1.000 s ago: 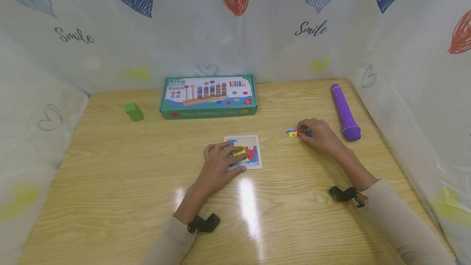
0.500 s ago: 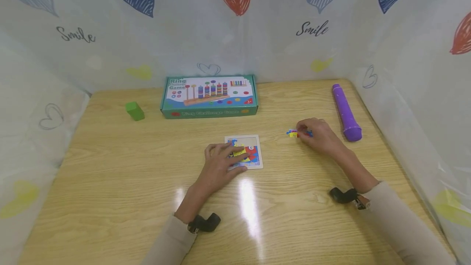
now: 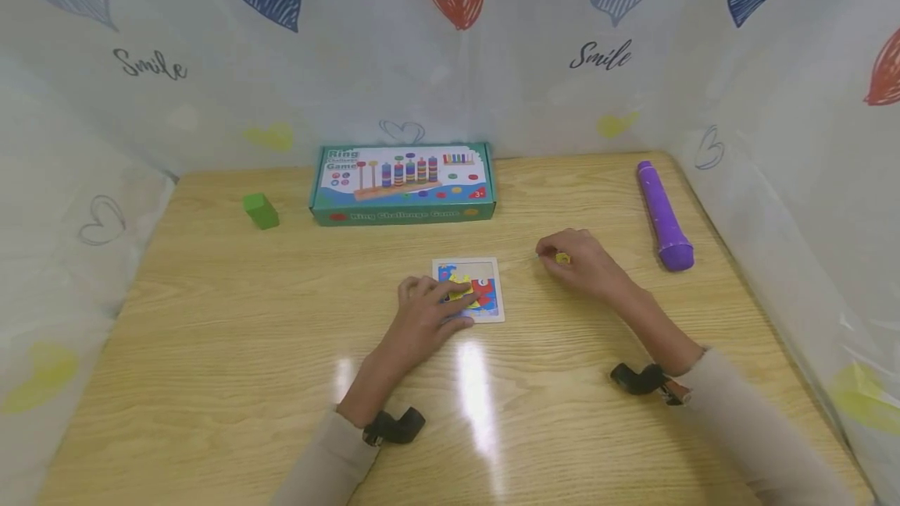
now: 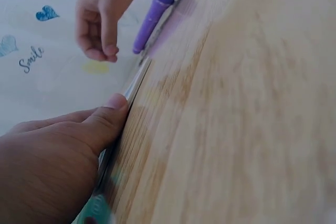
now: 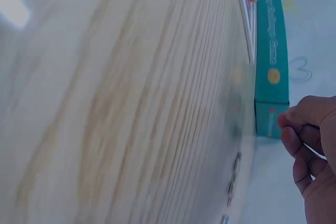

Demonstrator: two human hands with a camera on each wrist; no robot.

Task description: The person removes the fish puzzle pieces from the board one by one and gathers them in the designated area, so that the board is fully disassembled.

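My left hand (image 3: 425, 320) lies with spread fingers over a small framed jigsaw puzzle (image 3: 483, 287), touching its left part. A red, yellow and blue picture fills much of the frame; a bare patch shows at its upper part. To the right, my right hand (image 3: 580, 262) is raised off the table, thumb and fingertips pinched together. A tiny pale-blue edge of a puzzle piece (image 3: 538, 256) shows at those fingertips; the rest is hidden. Beyond the hand a loose yellow piece (image 3: 563, 258) is partly visible. Several loose pieces (image 5: 233, 178) lie flat in the right wrist view.
A green Ring Challenge Game box (image 3: 404, 186) lies at the back of the wooden table (image 3: 211, 334). A green block (image 3: 261, 211) is at the back left. The purple toy microphone (image 3: 664, 217) lies near the right edge. Heart-printed sheeting (image 3: 366, 37) surrounds the table.
My right hand has lifted from the loose pieces and shifted left toward the puzzle, its fingertips still pinched. My left hand stays on the puzzle. The head view has shifted slightly.
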